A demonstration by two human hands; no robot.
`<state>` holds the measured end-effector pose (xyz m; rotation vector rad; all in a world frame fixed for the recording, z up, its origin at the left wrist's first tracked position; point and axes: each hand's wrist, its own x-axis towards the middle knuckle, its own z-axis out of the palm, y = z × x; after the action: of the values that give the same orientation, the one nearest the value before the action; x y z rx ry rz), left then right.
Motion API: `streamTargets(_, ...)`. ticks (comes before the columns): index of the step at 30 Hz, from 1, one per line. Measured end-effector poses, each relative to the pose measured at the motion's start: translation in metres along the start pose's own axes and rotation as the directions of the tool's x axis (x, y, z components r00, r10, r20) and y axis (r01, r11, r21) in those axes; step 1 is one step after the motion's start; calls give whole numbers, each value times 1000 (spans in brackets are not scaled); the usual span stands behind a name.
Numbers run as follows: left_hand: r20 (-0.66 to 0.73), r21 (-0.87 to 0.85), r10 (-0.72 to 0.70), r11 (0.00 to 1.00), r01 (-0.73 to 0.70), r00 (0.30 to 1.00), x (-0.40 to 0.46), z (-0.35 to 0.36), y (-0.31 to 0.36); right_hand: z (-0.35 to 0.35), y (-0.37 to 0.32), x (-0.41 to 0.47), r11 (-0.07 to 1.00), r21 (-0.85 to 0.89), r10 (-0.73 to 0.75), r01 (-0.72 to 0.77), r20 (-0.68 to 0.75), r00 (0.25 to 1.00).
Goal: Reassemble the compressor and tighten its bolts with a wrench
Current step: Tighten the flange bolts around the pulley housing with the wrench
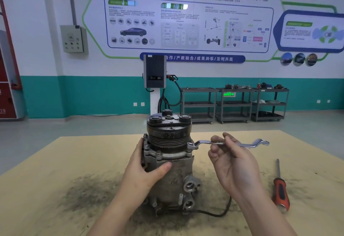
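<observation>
A grey metal compressor (172,165) stands upright on the yellow table (55,170), its black pulley (168,133) on top. My left hand (147,170) grips the compressor's left side, thumb across the front of the body. My right hand (232,159) pinches the middle of a silver double-ended ring wrench (229,143) held level. The wrench's left ring (192,145) sits at a bolt on the compressor's right flange, just below the pulley. Several bolt heads show on the front flange (158,153).
An orange-handled screwdriver (280,189) lies on the table to the right. A black cable (214,211) loops from the compressor's base. Dark grime stains the table around the compressor. Grey tool carts (234,105) and a charging post (155,79) stand far behind.
</observation>
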<state>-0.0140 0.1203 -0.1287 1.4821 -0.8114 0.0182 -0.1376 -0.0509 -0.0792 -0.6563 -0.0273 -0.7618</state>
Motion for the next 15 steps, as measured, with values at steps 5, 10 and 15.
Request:
streamTargets(5,-24,-11,-1,1000,1,1000,-1,3,-3,6,1,9,975,-221,-17,12,-20,1000)
streamTargets(10,-38,13,1,1000,-1,999,-1,4,-6,13,2,21,957,-288,-54,43,-30,998)
streamTargets(15,-35,23,0,1000,1,999,-3,5,-4,7,19,14,981,-137,-148,137,-79,986)
